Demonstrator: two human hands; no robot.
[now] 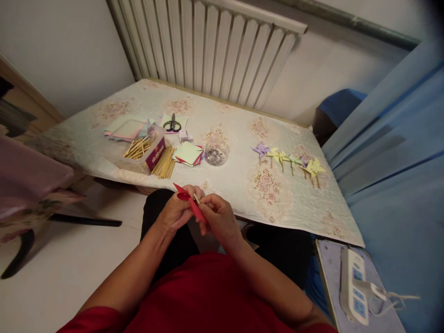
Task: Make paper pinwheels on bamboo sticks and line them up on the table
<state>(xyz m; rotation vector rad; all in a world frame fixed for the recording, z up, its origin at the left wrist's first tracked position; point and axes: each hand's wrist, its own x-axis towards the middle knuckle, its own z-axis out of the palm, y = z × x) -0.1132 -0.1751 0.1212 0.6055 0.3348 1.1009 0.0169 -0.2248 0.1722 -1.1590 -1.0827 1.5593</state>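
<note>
Above my lap, in front of the table edge, my left hand (176, 210) is closed on a red paper pinwheel (197, 211) with folded blades. My right hand (220, 216) meets it from the other side, its fingers pinched around a short wooden stick (196, 199) whose end shows beside the paper. Fingers hide the pinwheel's centre and most of the stick. On the table beyond my hands lie a stack of square coloured paper (189, 153) and a clear round container (217, 152) of small shiny metal pieces.
A clear plastic box (133, 164) of wooden sticks stands at the left, with more loose sticks (163, 163) beside it. Black-handled scissors (172, 125) lie behind. Several finished pinwheels (294, 159) lie at the right. A power strip (354, 286) rests on the lower-right surface.
</note>
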